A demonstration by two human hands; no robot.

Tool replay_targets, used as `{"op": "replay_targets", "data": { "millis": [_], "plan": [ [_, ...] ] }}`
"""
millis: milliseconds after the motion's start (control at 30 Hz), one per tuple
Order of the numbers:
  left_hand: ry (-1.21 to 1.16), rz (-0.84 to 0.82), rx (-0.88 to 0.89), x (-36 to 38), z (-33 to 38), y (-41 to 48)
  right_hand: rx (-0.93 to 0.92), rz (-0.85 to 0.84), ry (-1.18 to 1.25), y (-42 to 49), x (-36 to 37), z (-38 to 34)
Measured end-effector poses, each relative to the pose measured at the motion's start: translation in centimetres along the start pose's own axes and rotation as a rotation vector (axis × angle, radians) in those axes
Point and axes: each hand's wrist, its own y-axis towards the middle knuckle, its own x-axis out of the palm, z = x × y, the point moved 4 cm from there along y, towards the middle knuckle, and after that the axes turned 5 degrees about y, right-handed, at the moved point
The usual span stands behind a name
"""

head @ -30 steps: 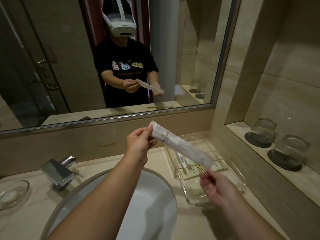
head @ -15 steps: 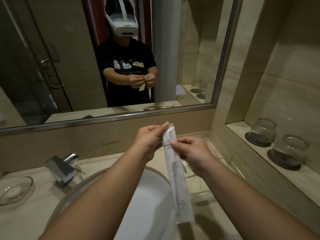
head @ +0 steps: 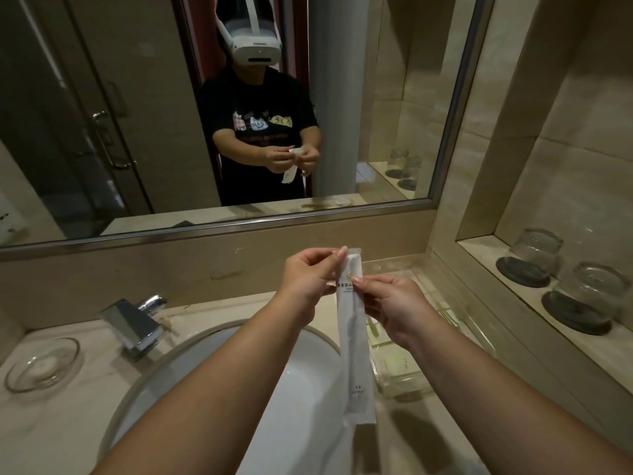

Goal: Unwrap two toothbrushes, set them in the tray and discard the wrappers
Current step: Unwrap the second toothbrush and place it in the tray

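Both hands pinching a wrapped toothbrush upright over the sink, left hand at top edge, right hand just below, clear tray behind

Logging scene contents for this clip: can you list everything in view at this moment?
sink: one, white, set in the counter
faucet: one, chrome, behind the sink at left
dish: one, clear glass, far left on the counter
tray: one, clear, on the counter right of the sink
glasses: two, clear, on the shelf at right
mirror: one, steel-framed, on the wall above the counter
wrapped toothbrush: one, white wrapper, held upright above the sink
left hand: pinches the wrapped toothbrush at its top
right hand: pinches it just below
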Motion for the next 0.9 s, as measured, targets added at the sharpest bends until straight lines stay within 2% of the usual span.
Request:
{"op": "replay_targets", "data": {
  "millis": [100,167,300,367,567,667,767,900],
  "plan": [
    [0.063,0.026,0.037,0.0,0.0,0.2,-0.03,0.021,-0.037,0.3,-0.4,0.1],
    [0.099,0.024,0.033,0.0,-0.2,0.2,-0.12,0.052,-0.085,0.5,-0.8,-0.9],
    [0.133,0.005,0.023,0.2,-0.1,0.2,-0.233,0.012,-0.348,1.0,-0.4,-4.0],
    [0.12,0.002,0.034,0.4,0.1,0.3,-0.219,-0.016,-0.441,1.2,-0.1,-4.9],
    [0.202,-0.048,0.084,0.8,0.0,0.1,-0.115,-0.105,-0.382,1.4,0.4,-4.9],
    [0.266,-0.028,0.117,0.9,-0.3,0.0,-0.131,-0.156,-0.553,1.2,0.6,-4.9],
    [0.279,-0.021,0.109,1.0,-0.5,-0.1,-0.251,-0.152,-0.774,1.2,0.8,-5.2],
    [0.121,0.027,0.033,1.2,-0.1,0.2,-0.532,-0.014,-0.863,0.7,1.2,-5.2]
  ]
}}
